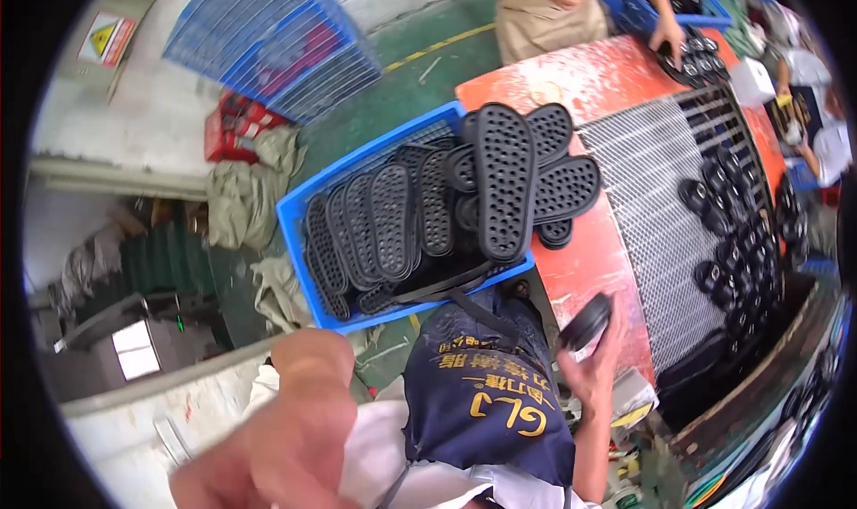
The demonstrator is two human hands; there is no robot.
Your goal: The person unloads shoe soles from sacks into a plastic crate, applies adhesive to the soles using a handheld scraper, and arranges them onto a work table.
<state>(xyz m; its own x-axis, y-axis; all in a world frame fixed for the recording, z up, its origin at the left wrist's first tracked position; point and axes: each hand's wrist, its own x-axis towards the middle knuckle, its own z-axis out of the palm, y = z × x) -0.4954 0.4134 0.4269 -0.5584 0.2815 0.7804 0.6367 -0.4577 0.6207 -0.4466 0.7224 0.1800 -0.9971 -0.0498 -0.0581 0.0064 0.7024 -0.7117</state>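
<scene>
My right hand (596, 366) holds a black shoe sole (586, 322) between thumb and fingers, its edge partly turned up, beside the red table. My left hand (286, 429) is raised close at lower left, large and blurred; its fingers cannot be made out clearly, nor whether anything is in them. Ahead of me a blue basket (299, 232) holds rows of black soles with round holes (391, 219). More such soles (506, 183) lie piled across the basket's right side and the red table's (580, 281) left edge.
A metal mesh conveyor (656, 215) carries several black pieces (741, 250) along its right side. Across the table, a co-worker's hand (668, 38) touches black pieces. A blue wire crate (277, 45) stands at far left, near grey cloth (243, 201). A dark blue apron (486, 384) covers my front.
</scene>
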